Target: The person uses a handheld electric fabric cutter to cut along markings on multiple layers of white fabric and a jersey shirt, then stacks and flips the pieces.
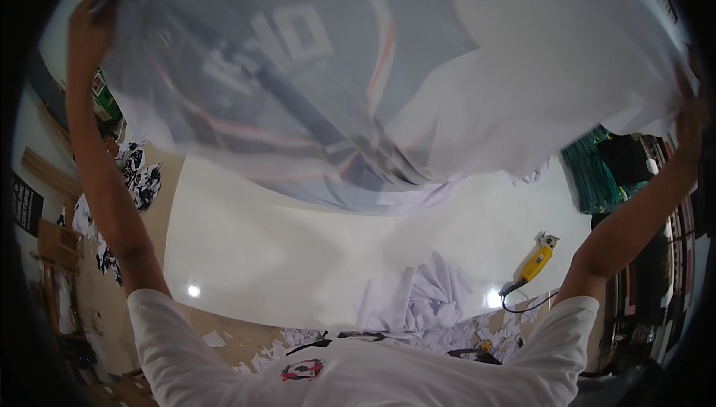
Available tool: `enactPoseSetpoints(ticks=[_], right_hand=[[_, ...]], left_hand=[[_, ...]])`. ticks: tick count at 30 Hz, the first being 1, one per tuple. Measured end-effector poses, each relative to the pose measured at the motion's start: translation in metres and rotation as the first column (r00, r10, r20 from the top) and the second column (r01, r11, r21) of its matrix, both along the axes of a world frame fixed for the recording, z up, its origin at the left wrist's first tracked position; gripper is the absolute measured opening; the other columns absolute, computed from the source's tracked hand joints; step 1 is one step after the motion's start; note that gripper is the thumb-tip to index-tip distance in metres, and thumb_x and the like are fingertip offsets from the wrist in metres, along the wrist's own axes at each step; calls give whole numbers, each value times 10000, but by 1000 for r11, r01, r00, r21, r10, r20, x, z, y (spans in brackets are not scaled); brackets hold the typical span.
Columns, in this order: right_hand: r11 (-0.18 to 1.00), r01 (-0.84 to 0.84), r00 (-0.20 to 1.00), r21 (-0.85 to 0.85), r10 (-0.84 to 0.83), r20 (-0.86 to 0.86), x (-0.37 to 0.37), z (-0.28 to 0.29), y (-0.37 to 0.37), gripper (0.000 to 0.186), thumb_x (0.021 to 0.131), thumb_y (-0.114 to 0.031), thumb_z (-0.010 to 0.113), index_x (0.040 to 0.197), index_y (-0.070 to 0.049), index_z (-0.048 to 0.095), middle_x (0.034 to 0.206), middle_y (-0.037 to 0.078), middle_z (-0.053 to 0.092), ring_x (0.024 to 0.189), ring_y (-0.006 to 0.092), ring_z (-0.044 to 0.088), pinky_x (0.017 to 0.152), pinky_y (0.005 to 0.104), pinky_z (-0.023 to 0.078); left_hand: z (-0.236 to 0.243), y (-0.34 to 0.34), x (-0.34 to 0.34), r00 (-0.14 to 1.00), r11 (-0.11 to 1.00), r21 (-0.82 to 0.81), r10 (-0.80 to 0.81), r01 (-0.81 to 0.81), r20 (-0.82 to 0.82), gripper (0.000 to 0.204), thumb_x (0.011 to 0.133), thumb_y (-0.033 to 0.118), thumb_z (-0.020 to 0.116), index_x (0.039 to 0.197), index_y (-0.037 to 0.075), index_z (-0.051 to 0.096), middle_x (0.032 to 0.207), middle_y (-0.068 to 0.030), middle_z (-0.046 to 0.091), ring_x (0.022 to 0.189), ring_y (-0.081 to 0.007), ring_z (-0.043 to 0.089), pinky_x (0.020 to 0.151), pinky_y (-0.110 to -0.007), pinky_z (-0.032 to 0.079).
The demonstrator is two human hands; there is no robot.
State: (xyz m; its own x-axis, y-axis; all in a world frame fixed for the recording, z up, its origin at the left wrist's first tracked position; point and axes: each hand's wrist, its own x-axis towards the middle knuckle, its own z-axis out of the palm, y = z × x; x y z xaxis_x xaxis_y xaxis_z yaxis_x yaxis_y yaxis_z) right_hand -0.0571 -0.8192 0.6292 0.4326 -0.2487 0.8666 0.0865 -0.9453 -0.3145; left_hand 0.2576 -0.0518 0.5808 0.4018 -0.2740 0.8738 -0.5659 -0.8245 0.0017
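Note:
A large thin sheet of fabric [418, 26] is spread in the air above the table, blurred by motion. Pale white in part, it carries a grey-blue print with orange-red and white stripes, and its lower edge sags in the middle. At the upper left, my raised left hand [91, 34] is closed on one edge, beside a dark strip. My right hand [691, 105] grips the opposite side at the far right; its fingers are smeared and partly lost in the dark rim. Both arms are stretched wide.
Below lies a white table [246, 250]. On its right side rests a yellow handheld electric cutter [535, 261] with a black cord. Crumpled white cloth [425, 295] lies at the near edge. Green folded fabric [593, 172] is at the right. Fabric scraps [142, 176] litter the floor.

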Motion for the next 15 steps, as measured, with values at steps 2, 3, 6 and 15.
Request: enactPoseSetpoints(ticks=[2,3,6,15], right_hand=[[996,86,996,27,-87,9,22,6,10,487,1096,-367,429,1493,-126,572,1566,128,500,1489,282,420,1218,463,366],[990,138,990,3,-137,-26,38,0,16,468,1105,-342,411,1490,-133,577,1572,118,492,1489,281,417,1226,453,356],[906,15,845,-422,-237,-479,142,-71,-56,450,1094,-301,421,1465,-119,599,1535,138,524,1442,310,455,1239,419,336],[927,264,706,-267,-375,-601,359,-190,-2,426,946,-279,583,1281,-44,703,1301,216,683,1236,358,631,1093,442,472]], left_hand=[[-2,30,17,1000,994,-111,-5,9,31,388,964,166,648,1334,57,683,1201,-204,743,1077,-356,718,996,-409,526],[-11,39,24,1000,991,-136,12,-10,14,392,967,170,644,1341,61,680,1203,-202,741,1088,-358,713,1001,-418,523],[-108,-5,108,838,985,108,174,-137,-517,570,893,235,704,1413,29,594,1346,-218,646,1233,-336,624,1063,-416,482],[-87,38,321,760,946,-166,112,-279,-641,295,847,280,627,945,15,712,1128,-196,715,1033,-385,669,935,-512,497]])
